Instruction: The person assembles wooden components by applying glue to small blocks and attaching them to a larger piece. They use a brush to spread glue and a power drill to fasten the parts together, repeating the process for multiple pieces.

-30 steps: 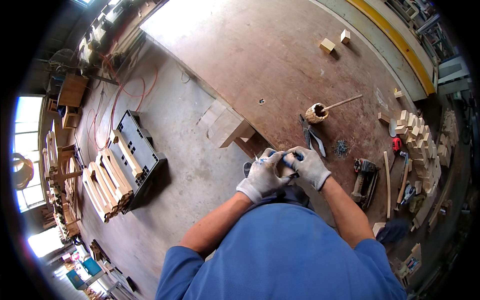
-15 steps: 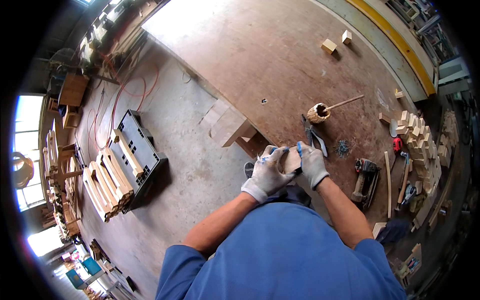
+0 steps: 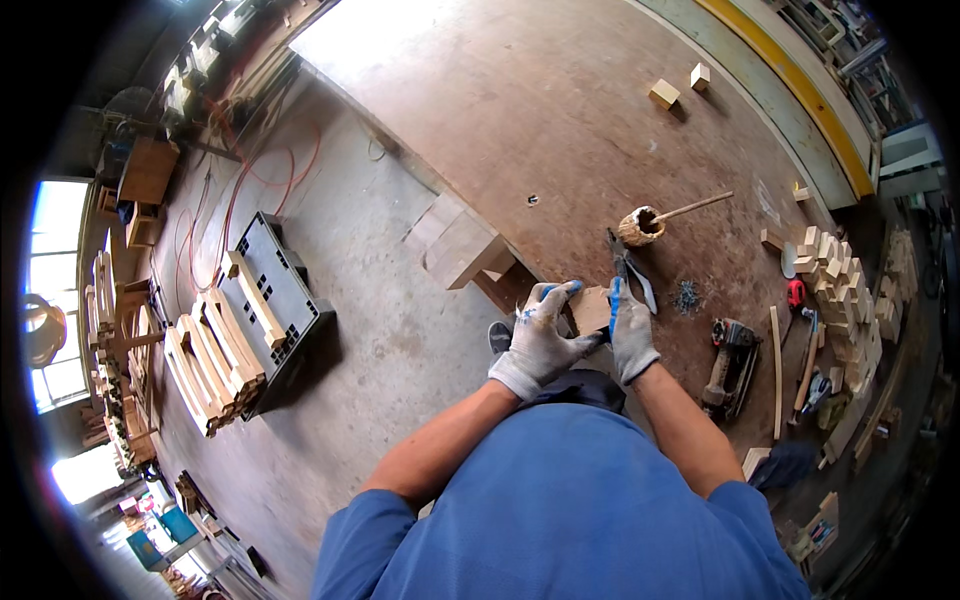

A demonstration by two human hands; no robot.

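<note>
Between my two gloved hands is a small flat wooden piece point(image 3: 592, 311), close to the edge of the worktable point(image 3: 480, 130). My left hand point(image 3: 541, 335) grips its left side, with thumb and fingers bent around it. On its right side my right hand point(image 3: 630, 330) is closed, the blue-tipped fingers pressed against the wood. The underside of the piece is hidden. Just beyond my right hand lie pliers point(image 3: 641, 281) with grey handles. A glue pot point(image 3: 637, 227) with a stick point(image 3: 695, 205) in it stands past the pliers.
A nail gun point(image 3: 729, 368), a hammer point(image 3: 806, 370) and stacked wood blocks point(image 3: 840, 290) are on the right. Two blocks point(image 3: 664, 94) sit far back. Left on the floor, a black pallet point(image 3: 290, 285) carries wooden frame parts point(image 3: 215, 350). A wooden assembly point(image 3: 465, 245) juts from the table edge.
The wooden piece has tilted, so more of its flat face shows. My right hand's fingers have shifted along its right edge, and my left hand has turned slightly.
</note>
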